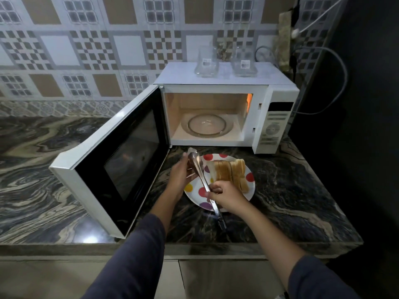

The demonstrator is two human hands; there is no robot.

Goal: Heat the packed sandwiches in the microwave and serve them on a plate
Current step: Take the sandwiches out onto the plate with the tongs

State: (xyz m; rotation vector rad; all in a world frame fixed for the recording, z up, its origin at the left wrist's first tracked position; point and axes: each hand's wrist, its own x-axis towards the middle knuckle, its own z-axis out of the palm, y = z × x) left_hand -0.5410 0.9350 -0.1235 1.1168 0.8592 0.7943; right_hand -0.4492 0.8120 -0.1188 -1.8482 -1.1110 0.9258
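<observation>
sandwiches (232,173) lean stacked, golden-edged, on spotted plate (195,194).

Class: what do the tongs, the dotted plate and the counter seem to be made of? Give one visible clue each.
The tongs: likely stainless steel, polished; grey with bright glints. The plate: glossy white, ceramic or melamine; printed coloured dots. The counter: polished stone or stone-look; swirling veins, lamp reflection.
</observation>
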